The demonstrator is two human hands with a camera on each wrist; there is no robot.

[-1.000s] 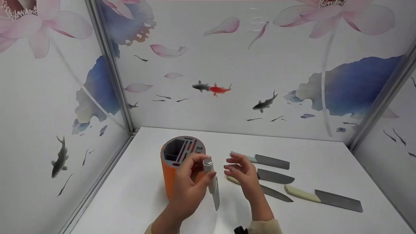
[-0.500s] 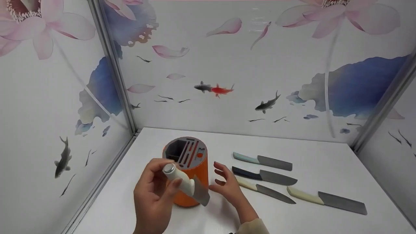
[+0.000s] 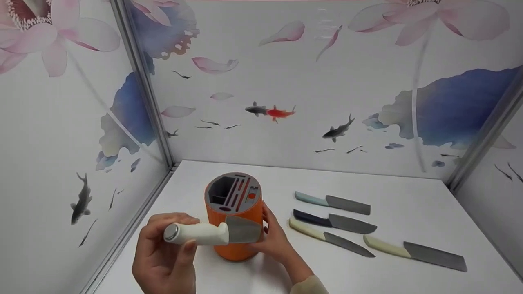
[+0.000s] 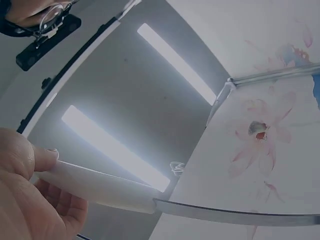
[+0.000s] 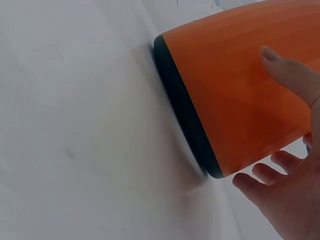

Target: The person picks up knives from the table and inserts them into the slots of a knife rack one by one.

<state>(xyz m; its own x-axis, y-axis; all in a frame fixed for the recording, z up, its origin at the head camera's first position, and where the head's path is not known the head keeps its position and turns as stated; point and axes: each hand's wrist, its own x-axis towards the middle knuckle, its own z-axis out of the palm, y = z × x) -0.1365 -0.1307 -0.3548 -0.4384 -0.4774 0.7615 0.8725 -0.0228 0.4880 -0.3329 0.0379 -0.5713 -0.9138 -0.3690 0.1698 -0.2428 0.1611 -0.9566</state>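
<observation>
Orange sides and a grey slotted top mark the knife block, standing upright on the white table. In front of its wall is a white-handled knife, held raised by the left hand, thumb and fingers pinching the handle; its blade hides part of the block from the head view. The right hand curves loosely round the block's right side, thumb in front, fingers spread; whether it touches, I cannot tell.

To the right lie 4 more knives: 1 with a light blue handle, 1 with a dark blue handle, 1 narrow cream-handled knife just below, and 1 broad cream-handled knife farther right. The right hand is between these and the block. Behind rises a back wall printed with flowers and fish; the left wrist view shows 2 strip lights overhead.
</observation>
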